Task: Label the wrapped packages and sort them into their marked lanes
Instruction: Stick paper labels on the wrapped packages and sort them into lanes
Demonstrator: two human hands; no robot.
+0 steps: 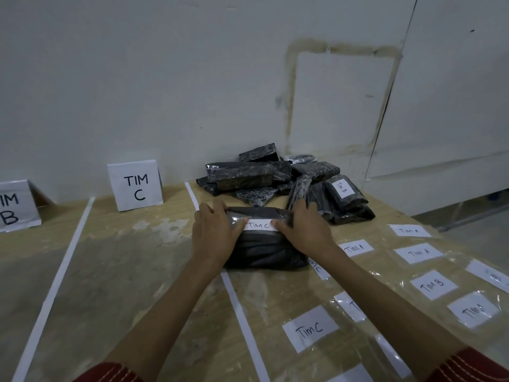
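— Head view. Lanes on the pale plywood table (132, 274), parted by a left white tape strip (55, 277) and a right white tape strip (239, 312). Contents?

— Between the strips, at the back, a folded white card sign lettered TIM C (135, 186). Left of the left strip, another white card sign ending in B (16, 206), cut by the frame edge. Right of the right strip, a heap of black plastic-wrapped packages (248, 175) against the grey wall (137, 78), with one package marked TIM B (345, 193) on the heap's right side.

— Edges, room to move?

— Broad plywood between the two strips. Nearer right, a clear plastic sheet (385, 288) carrying white paper labels (309, 328) lettered TIM A, TIM B, TIM C.

— Hands?

— Both on one black plastic-wrapped package (264, 252), just in front of the heap, its left end at the right strip. Left hand (213, 232) curled over the left end, right hand (305, 230) over the right end. Thumbs pressing the two ends of a white TIM C label (260, 225) on top.
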